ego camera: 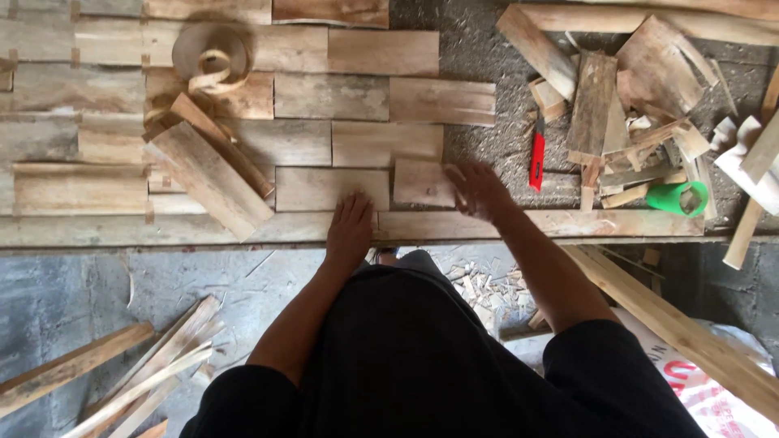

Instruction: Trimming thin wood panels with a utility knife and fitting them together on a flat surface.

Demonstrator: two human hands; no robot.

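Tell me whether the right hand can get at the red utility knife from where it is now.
Probably yes. The right hand rests on a small wood piece, and the red utility knife lies just beside it on bare sawdust, with nothing between them.

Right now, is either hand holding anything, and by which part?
Nothing is gripped. The left hand lies flat on a wooden block; the blurred right hand touches the right edge of a small wood piece.

1. There is a single view, taken from the person's head and looking almost straight down.
2. It faces away from the body: the dark-clothed torso fills the bottom edge, and both forearms reach up the frame.
3. It sits near, with the left hand (350,229) and right hand (479,191) at centre on the wooden pieces (331,189).
4. No second view overlaps it.
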